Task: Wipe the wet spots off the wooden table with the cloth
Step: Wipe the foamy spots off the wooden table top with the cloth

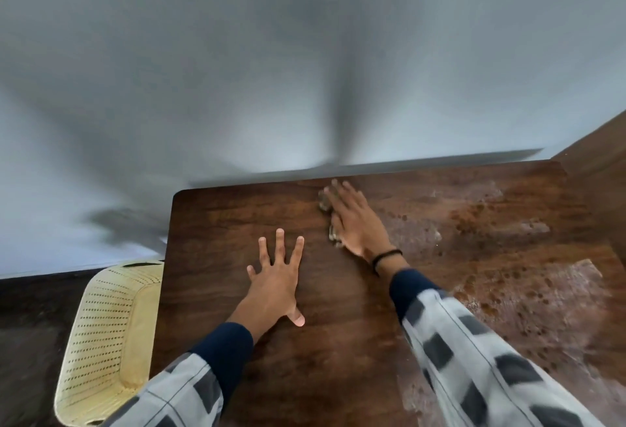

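Observation:
The wooden table (pixel 237 223) fills the lower middle and right of the view. My right hand (pixel 354 220) lies flat with straight fingers on a small dark cloth (pixel 324 202) near the table's far edge; only bits of the cloth show along the hand's left side. My left hand (pixel 276 277) rests flat on the bare wood with fingers spread, to the left of and nearer than the right hand. Wet spots and smeared streaks (pixel 491 223) cover the right half of the table, with more (pixel 542 291) at the near right.
A cream perforated plastic chair (pixel 108 325) stands close against the table's left edge. A pale wall (pixel 305 71) rises just behind the table's far edge. Dark wooden furniture (pixel 603 162) adjoins the far right corner. Dark floor lies at the lower left.

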A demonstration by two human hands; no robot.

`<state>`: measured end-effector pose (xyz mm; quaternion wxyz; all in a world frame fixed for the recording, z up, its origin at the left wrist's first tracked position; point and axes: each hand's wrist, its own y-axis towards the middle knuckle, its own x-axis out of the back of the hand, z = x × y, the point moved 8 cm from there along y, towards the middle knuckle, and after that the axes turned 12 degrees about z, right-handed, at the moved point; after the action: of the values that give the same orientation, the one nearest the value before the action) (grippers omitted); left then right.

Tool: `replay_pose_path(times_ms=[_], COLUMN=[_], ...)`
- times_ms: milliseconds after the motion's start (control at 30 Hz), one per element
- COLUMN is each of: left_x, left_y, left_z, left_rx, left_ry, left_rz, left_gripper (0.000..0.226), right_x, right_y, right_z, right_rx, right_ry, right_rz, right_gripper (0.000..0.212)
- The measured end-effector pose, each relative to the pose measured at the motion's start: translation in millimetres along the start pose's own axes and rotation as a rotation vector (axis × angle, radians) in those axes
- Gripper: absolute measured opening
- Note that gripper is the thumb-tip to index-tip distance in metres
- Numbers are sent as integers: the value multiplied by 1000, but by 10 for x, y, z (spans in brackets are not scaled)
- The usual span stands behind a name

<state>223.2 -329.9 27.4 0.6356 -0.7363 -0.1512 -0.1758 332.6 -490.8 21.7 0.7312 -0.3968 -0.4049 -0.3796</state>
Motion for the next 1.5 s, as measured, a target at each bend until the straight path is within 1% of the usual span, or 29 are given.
replay_pose_path(times_ms=[67,100,133,200,233,267,300,400,433,467,500,600,667,700,733,767,833,867,900,933,1033,1100,1133,1167,1267,1300,1367,1433,1500], left_x=[9,14,11,24,16,12,11,4,8,13,21,24,27,33,30,24,19,21,28,34,57,80,75,71,67,62,54,34,20], left_y=[-12,-20,-25,-15,-9,-6,-5,-10,-15,-19,-18,-16,-25,-27,-35,-45,-79,-99,-115,-129,-134,-121,-116,-111,-112,-107,-89,-59,-28], left_z=[9,16,17,5,-5,-7,0,19,24,25,22,7,-4,-13,-22,-24,-10,-4,-3,-8,-48,-58,-63,-64,-44,-41,-35,-32,-19], left_rx=[5,10,12,7,7,9,11,9,10,9,8,16,22,18,14,8,5,7,7,7,4,10,13,13,19,22,28,26,20], left_ry=[-2,-2,-3,-5,-7,-6,-2,-9,-10,-8,-7,-9,-3,-2,-5,-8,-14,-14,-11,-6,-3,0,0,0,7,9,10,16,15], left_rz=[-3,-2,-2,-3,1,5,7,11,10,7,5,9,12,13,14,13,13,16,20,24,38,34,36,37,22,22,18,14,18], left_gripper=[156,156,156,156,156,156,157,157,157,157,157,157,156,156,156,155,155,154,154,153,153,153,153,154,155,155,155,156,156], right_x=[138,133,69,-81,-89,-31,62,295,288,230,133,-210,-268,-224,-138,-22,186,213,177,92,-250,-356,-323,-252,38,94,124,57,23], right_y=[218,233,194,30,-6,27,96,222,175,89,-37,-573,-720,-659,-546,-391,-106,-47,-59,-134,-673,-897,-834,-688,-61,123,394,505,507], right_z=[-114,-78,22,238,238,164,46,-351,-364,-312,-210,104,96,10,-98,-221,-432,-466,-427,-334,81,155,105,48,-22,34,279,550,661], right_rx=[-152,-187,-158,42,135,171,133,-161,-219,-235,-211,-7,121,145,118,46,-143,-217,-247,-227,41,164,181,146,-96,-143,-133,-69,13], right_ry=[63,77,68,-16,-52,-72,-64,50,87,112,118,66,-10,-48,-68,-53,31,61,79,80,12,-44,-65,-84,13,43,71,53,26], right_rz=[-47,-67,-66,-25,-1,1,-4,-71,-90,-102,-100,-77,-23,-2,12,11,-14,-28,-38,-38,-3,38,36,29,-8,-18,-23,11,29], right_gripper=[58,58,58,58,57,56,55,54,55,56,57,58,57,57,57,57,57,57,58,59,60,59,58,58,60,59,57,55,55])
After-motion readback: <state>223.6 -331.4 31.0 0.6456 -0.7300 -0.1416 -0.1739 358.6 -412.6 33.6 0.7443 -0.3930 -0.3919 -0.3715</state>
